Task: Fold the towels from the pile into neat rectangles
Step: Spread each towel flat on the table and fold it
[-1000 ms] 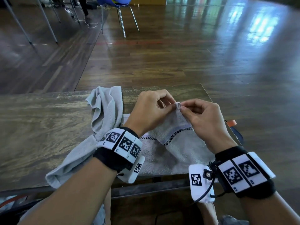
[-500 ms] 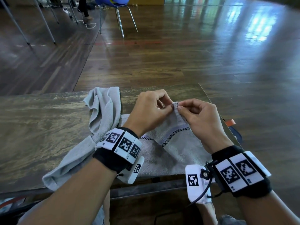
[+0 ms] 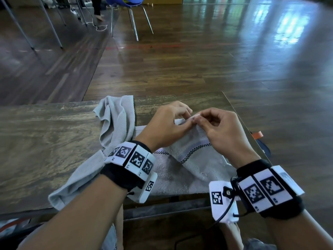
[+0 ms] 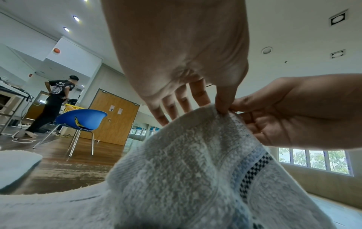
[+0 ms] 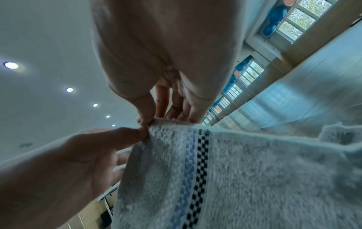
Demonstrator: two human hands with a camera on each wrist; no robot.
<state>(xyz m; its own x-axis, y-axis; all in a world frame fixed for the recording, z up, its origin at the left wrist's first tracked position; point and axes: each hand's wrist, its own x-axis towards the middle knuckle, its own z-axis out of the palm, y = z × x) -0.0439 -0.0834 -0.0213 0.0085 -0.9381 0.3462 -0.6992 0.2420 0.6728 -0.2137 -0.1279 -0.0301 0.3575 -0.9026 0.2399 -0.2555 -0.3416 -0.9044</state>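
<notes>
A white towel (image 3: pixel 182 170) with a blue stripe and a black checkered band lies on the near right part of the wooden table (image 3: pixel 45 141). One corner of it is lifted above the table. My left hand (image 3: pixel 167 127) and my right hand (image 3: pixel 221 129) both pinch that corner, fingertips almost touching. The left wrist view shows the white towel (image 4: pixel 186 178) hanging from the pinch of my left hand (image 4: pixel 223 108). In the right wrist view my right hand (image 5: pixel 149 119) pinches the white towel (image 5: pixel 235 178) at its top edge. A crumpled grey towel (image 3: pixel 115 123) lies to the left.
The grey towel trails down to the table's near edge (image 3: pixel 68 193). The table's right edge (image 3: pixel 239 120) runs close to my right hand, with an orange item (image 3: pixel 257 135) beyond it. A blue chair (image 3: pixel 129 8) stands on the floor far back. A person (image 4: pixel 53 102) stands in the distance.
Both hands keep their pinch on the lifted towel corner and have shifted slightly. The fingertips now sit closer together over the corner.
</notes>
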